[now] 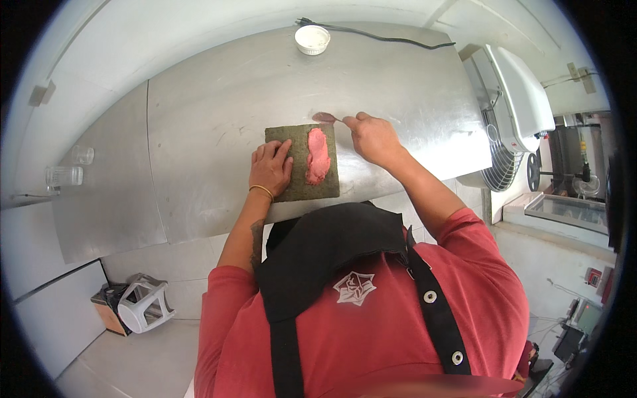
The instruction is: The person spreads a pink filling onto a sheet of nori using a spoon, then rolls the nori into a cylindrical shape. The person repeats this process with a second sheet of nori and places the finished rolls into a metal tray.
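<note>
A square, dark greenish-brown board (296, 186) lies on the steel table near its front edge. Along its right part runs an elongated lump of pink paste (318, 156). My left hand (271, 168) rests on the board's left side, fingers a little apart, holding nothing. Beyond the board's far right corner, my right hand (374, 138) grips the handle of a spoon (324, 117). The spoon's bowl, coated with reddish paste, is just past the board's far edge; whether it touches the table cannot be told.
On the steel table (214, 114), a white ramekin (312, 40) and a black power cord (383, 37) lie at the far side. Clear glasses (64, 176) stand at the far left. A large white machine with a wire guard (502, 149) is at the right. A white plastic stool (144, 306) is below left.
</note>
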`<action>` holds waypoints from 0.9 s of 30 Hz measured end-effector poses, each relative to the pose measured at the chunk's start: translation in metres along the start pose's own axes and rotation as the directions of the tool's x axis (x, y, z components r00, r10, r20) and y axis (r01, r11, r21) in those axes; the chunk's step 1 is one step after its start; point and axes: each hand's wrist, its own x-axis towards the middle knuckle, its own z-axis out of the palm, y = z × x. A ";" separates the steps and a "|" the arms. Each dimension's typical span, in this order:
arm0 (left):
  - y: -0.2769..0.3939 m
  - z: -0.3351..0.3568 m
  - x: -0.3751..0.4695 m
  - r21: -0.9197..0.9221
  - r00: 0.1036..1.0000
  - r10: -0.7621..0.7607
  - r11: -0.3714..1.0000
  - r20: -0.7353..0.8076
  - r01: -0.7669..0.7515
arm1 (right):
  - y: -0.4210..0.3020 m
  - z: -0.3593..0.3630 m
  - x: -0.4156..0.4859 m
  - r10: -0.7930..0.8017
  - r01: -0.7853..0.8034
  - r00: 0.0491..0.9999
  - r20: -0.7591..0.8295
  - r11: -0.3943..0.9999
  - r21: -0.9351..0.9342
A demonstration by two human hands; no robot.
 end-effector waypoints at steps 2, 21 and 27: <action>0.001 0.000 0.000 0.006 1.000 -0.002 1.000 0.014 0.002 | 0.005 -0.001 -0.003 -0.029 0.029 0.999 0.019 1.000 0.008; 0.005 -0.005 0.000 0.028 0.999 0.004 1.000 0.045 -0.005 | 0.003 -0.007 -0.042 -0.162 0.038 0.898 0.409 0.955 0.296; 0.007 -0.002 -0.002 0.041 0.999 0.004 0.999 0.052 -0.006 | 0.002 -0.005 -0.036 -0.117 0.038 0.963 0.243 0.951 0.307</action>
